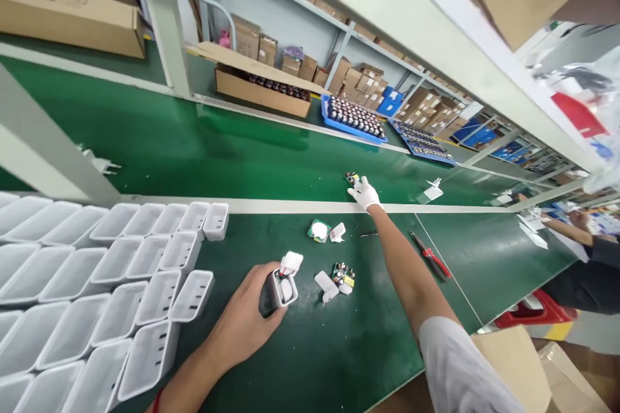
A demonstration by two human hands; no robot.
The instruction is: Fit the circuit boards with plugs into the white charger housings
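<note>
My left hand [247,316], bare, is wrapped round a small white plastic housing [285,289]. Inside the housing sits a round white part, with red wire and a white flap piece [291,263] sticking up at its top. My right hand [365,194], in a white glove, reaches over the rail onto the green belt. Its fingertips close on a small circuit board [352,178] with a yellow component. Between my hands on the green table lie a board with a white disc [319,230] and another circuit board [343,276] beside white plastic pieces [327,286].
Rows of open white housings [116,271] fill the left side. Red-handled pliers [431,256] lie at right. A white plug piece [433,190] rests on the belt. Blue trays of parts [352,119] stand behind it. A co-worker's arm [566,227] shows far right.
</note>
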